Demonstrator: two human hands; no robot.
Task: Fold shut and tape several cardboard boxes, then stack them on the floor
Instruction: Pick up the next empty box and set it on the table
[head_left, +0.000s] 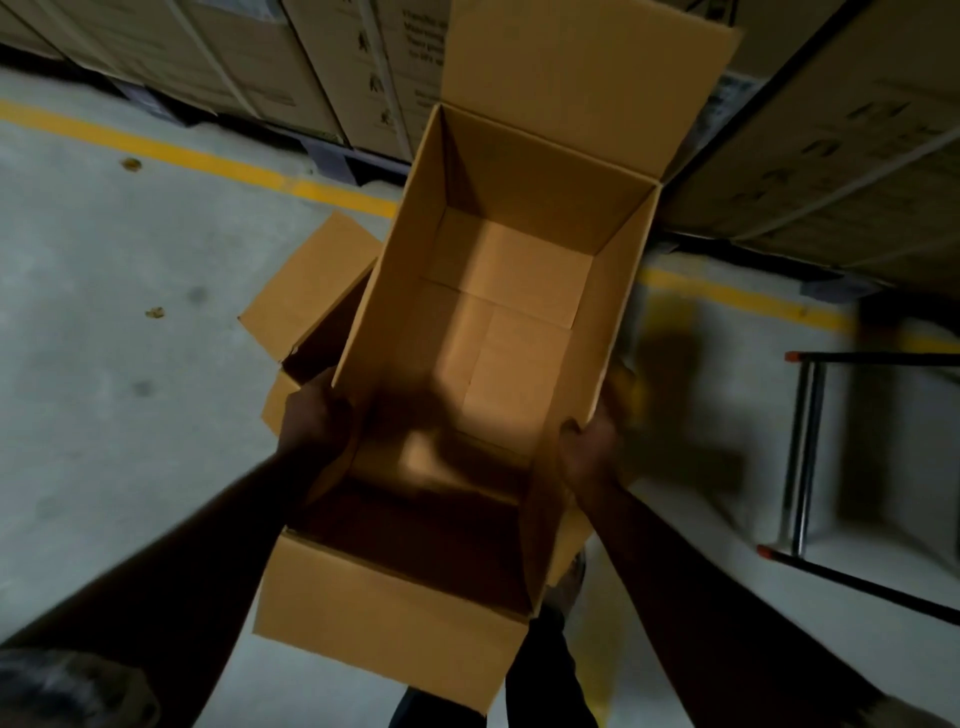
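Cardboard box (498, 291), open top toward the camera, fills the middle of the frame. Its long axis runs from the lower edge up toward the upper right, and its bottom panels look folded closed inside. The left hand (314, 415) grips the rim of the left wall at middle left and the right hand (589, 447) grips the rim of the right wall at middle right. Both sit at the near half of the box, roughly level with each other, so neither is clearly nearer to the work. The far flap (582, 88) stands up at the top centre, well apart from both hands. The left flap (311, 286) splays outward just above the left hand, and the near flap (395, 613) hangs toward the lower edge, between the forearms. Closing probably starts with the side flaps, which lie right beside the fingers. The fingers of each hand curl over a wall edge, but their tips are lost in shadow and blur. The right flap is mostly hidden behind its wall and the right hand. Whether the box rests on the floor (104, 312) or is held up cannot be told, and no tape shows. Stacked cartons (311, 62) line the top, a yellow line (182, 150) crosses the upper left, and a metal frame (802, 457) stands at the right edge.
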